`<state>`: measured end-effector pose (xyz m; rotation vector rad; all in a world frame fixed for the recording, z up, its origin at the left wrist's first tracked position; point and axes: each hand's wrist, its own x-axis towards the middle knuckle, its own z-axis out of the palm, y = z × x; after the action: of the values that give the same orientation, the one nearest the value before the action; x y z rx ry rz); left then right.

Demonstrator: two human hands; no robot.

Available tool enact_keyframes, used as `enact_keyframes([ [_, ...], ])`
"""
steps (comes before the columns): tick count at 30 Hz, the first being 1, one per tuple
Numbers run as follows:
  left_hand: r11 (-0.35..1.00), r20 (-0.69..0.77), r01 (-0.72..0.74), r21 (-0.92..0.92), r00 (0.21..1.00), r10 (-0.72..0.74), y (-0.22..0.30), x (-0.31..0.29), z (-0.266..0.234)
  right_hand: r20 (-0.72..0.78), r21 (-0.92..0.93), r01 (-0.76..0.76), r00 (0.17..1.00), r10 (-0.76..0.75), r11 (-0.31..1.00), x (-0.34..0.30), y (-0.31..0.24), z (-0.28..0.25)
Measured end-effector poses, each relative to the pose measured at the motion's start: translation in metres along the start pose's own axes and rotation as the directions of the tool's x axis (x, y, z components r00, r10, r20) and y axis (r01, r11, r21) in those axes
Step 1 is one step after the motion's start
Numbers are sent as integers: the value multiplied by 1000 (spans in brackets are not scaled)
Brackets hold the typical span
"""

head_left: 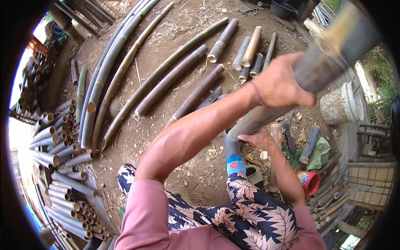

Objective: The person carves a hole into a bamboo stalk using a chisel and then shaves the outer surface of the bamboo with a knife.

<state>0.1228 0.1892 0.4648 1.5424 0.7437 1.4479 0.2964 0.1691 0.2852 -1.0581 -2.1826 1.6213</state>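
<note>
A thick grey-brown bamboo pole (266,116) slants across my front, its lower end near my knees and its upper end rising to the top right, blurred by motion. My left hand (281,81) is wrapped round it at mid-length, thumb on the near side. Close to the lower end, my right hand (262,139) holds it from beneath, its fingers partly hidden by the pole. Below that end stands a narrower grey bamboo piece (231,146), beside a blue patch with a red round mark (236,166). A dark, long tool (288,135) lies right of my right hand.
Cut bamboo lengths (191,93) and long poles (118,75) lie ahead and left. Stacked bamboo (62,191) fills the left side. At right are a dirty white bucket (337,106), a green plastic sheet (320,152), a red container (308,181) and more bamboo (331,200). Chips litter the dirt.
</note>
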Motion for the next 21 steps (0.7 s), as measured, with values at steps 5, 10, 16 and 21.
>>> enact_keyframes([
  [5, 997, 20, -46, 61, 999, 45, -1, -12, 7, -46, -14, 45, 998, -45, 999, 12, 27, 2],
  [10, 994, 0, -42, 100, 999, 42, 3, -33, 14, 3, -31, -80, 997, 80, 996, 9, 41, 6],
  [16, 987, 22, -154, 37, 988, 153, 4, -56, 28, -75, -476, 87, 987, -139, 875, -29, -86, -76],
  [21, 985, 73, -11, 172, 997, -1, -2, -72, 21, -139, -380, 272, 928, -345, 884, -67, -207, -144],
])
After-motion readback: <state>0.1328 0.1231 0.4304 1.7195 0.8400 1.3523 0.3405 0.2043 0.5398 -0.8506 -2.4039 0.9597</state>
